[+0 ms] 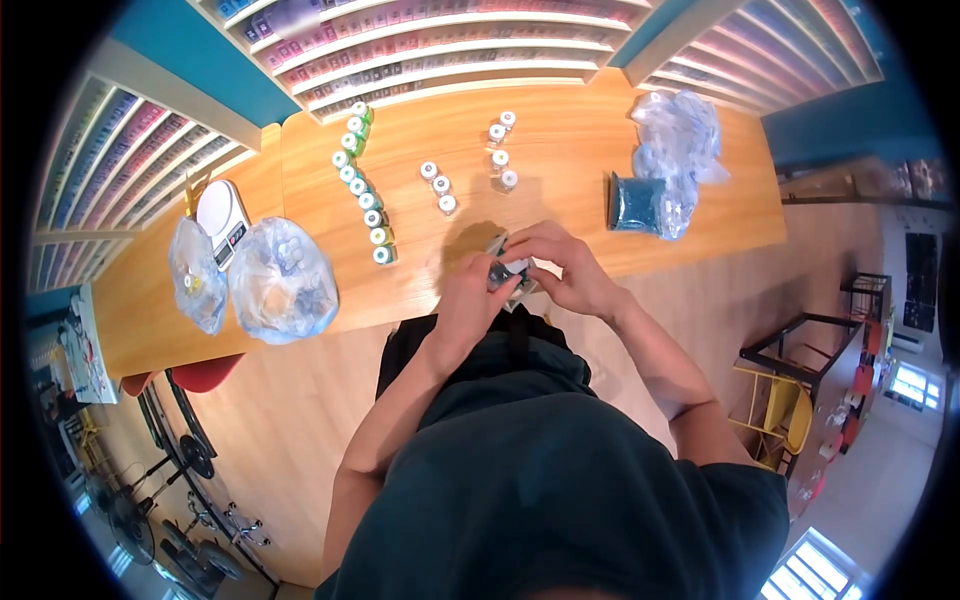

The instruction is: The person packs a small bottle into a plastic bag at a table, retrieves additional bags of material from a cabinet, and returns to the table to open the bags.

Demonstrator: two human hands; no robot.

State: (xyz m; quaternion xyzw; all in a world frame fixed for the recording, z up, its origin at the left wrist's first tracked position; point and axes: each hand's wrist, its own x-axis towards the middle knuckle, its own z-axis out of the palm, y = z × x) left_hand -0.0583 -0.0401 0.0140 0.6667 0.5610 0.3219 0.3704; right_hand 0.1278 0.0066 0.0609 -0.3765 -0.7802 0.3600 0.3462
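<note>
My left hand (468,303) and my right hand (575,278) meet in front of my body at the table's front edge. Both have their fingers closed around a small dark-and-white item (514,268), partly hidden by the fingers, so its kind is unclear. A pale piece (495,244) shows just behind it. Beyond the hands stand small bottles with white caps: a long green-to-teal row (359,187), a group of three (441,185), and a further short line (499,157).
On the wooden table (560,180), a teal-filled packet (636,204) lies beside crumpled clear plastic bags (680,140) at right. A white kitchen scale (220,215) stands at left near a full clear bag (284,280) and a smaller bag (197,275). Shelves (450,65) line the back.
</note>
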